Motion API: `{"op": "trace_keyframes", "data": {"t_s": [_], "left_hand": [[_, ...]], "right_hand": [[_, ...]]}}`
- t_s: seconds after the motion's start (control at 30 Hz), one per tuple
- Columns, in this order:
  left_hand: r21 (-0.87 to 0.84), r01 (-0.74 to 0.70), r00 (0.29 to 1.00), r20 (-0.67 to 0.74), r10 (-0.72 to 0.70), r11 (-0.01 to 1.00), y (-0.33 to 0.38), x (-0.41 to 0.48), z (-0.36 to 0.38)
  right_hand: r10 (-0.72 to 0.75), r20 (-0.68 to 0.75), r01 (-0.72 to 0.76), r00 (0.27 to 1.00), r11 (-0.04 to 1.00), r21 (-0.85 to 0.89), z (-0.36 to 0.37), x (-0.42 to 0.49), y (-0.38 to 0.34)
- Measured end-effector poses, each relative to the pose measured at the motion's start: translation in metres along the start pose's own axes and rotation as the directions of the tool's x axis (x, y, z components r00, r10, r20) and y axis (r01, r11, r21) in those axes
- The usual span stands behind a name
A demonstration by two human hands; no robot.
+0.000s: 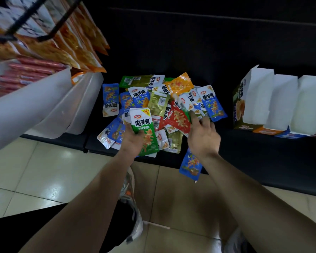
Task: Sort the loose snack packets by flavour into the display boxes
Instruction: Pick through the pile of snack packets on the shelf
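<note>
A heap of loose snack packets in blue, green, red, orange and gold lies on a black shelf. My left hand grips a green packet at the heap's front, held above the others. My right hand reaches over the heap's right side, its forefinger stretched out onto a red packet. Under that wrist a blue packet hangs over the shelf edge; whether the hand holds it is hidden. Several white display boxes stand in a row at the right, the nearest one green-printed.
Translucent white bins with red sausage sticks sit at the left, orange snack bags hanging above them on black wire hooks. Below the shelf edge lie pale floor tiles and a grey shoe.
</note>
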State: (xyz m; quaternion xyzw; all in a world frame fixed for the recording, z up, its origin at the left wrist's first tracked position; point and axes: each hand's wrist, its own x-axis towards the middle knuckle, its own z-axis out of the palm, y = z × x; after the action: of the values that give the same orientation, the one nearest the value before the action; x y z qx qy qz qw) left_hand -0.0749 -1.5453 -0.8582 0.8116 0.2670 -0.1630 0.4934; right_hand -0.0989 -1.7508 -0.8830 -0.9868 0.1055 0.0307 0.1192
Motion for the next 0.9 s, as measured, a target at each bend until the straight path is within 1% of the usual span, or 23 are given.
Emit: {"op": "trace_keyframes", "data": {"t_s": [0.03, 0.1, 0.17, 0.2, 0.23, 0.33, 0.4, 0.47, 0.53, 0.57, 0.6, 0.63, 0.67, 0.73, 0.77, 0.8, 0.9], "left_hand": [[0.006, 0.004, 1.000, 0.010, -0.004, 1.000, -0.001, -0.001, 0.002], [0.028, 0.008, 1.000, 0.013, -0.009, 1.000, -0.004, -0.004, 0.005], [0.025, 0.015, 1.000, 0.019, -0.016, 1.000, -0.006, -0.005, 0.009], [0.032, 0.016, 1.000, 0.024, -0.016, 0.999, -0.007, -0.005, 0.010], [0.043, 0.014, 0.999, 0.029, -0.015, 0.999, -0.007, -0.006, 0.011], [0.059, 0.013, 0.999, 0.040, -0.016, 0.998, -0.010, -0.006, 0.013], [0.061, 0.005, 0.999, 0.047, -0.008, 0.998, -0.011, -0.006, 0.015], [0.045, 0.004, 0.998, 0.055, -0.007, 0.999, -0.011, -0.005, 0.017], [0.039, -0.009, 0.998, 0.065, 0.006, 0.999, -0.009, -0.004, 0.019], [0.037, -0.019, 0.997, 0.070, 0.017, 0.999, -0.007, -0.005, 0.020], [0.035, -0.031, 0.997, 0.078, 0.028, 0.999, -0.006, -0.005, 0.021], [0.027, -0.045, 0.995, 0.085, 0.043, 0.999, -0.006, -0.007, 0.022], [0.006, -0.061, 0.994, 0.095, 0.060, 0.998, -0.007, -0.007, 0.024], [-0.036, -0.091, 0.989, 0.115, 0.095, 0.995, -0.005, -0.010, 0.028], [-0.059, -0.096, 0.986, 0.134, 0.104, 0.994, -0.002, -0.013, 0.031], [-0.096, -0.100, 0.980, 0.161, 0.114, 0.990, 0.001, -0.017, 0.035], [-0.198, -0.089, 0.960, 0.244, 0.137, 0.976, 0.015, -0.039, 0.047]], "right_hand": [[-0.023, 0.021, 0.024, 1.000, 0.997, -0.080, 0.000, -0.003, 0.005], [-0.059, 0.132, 0.081, 0.990, 0.982, -0.169, 0.004, -0.009, 0.013], [-0.079, 0.248, 0.130, 0.966, 0.972, -0.197, 0.010, -0.011, 0.015], [-0.077, 0.266, 0.125, 0.961, 0.977, -0.170, 0.012, -0.011, 0.014], [-0.074, 0.254, 0.108, 0.964, 0.986, -0.123, 0.013, -0.011, 0.011], [-0.074, 0.151, 0.076, 0.986, 0.997, -0.010, 0.017, -0.006, 0.004], [-0.008, 0.157, 0.007, 0.987, 1.000, 0.008, 0.015, 0.002, 0.002], [0.054, 0.207, -0.055, 0.977, 0.998, 0.001, 0.011, 0.008, 0.003], [0.077, 0.227, -0.078, 0.971, 0.997, -0.004, 0.005, 0.009, 0.008], [0.074, 0.215, -0.084, 0.974, 0.996, 0.037, 0.001, 0.009, 0.011], [0.083, 0.214, -0.110, 0.973, 0.986, 0.121, -0.002, 0.008, 0.015], [0.101, 0.231, -0.159, 0.968, 0.955, 0.251, -0.008, 0.007, 0.019], [0.129, 0.261, -0.229, 0.957, 0.886, 0.404, -0.013, 0.005, 0.024], [0.145, 0.347, -0.352, 0.927, 0.661, 0.663, -0.018, 0.000, 0.030], [0.130, 0.389, -0.390, 0.912, 0.566, 0.726, -0.022, -0.004, 0.031], [0.112, 0.427, -0.420, 0.898, 0.511, 0.750, -0.023, -0.010, 0.032], [0.079, 0.483, -0.462, 0.872, 0.458, 0.759, -0.030, -0.025, 0.032]]}}
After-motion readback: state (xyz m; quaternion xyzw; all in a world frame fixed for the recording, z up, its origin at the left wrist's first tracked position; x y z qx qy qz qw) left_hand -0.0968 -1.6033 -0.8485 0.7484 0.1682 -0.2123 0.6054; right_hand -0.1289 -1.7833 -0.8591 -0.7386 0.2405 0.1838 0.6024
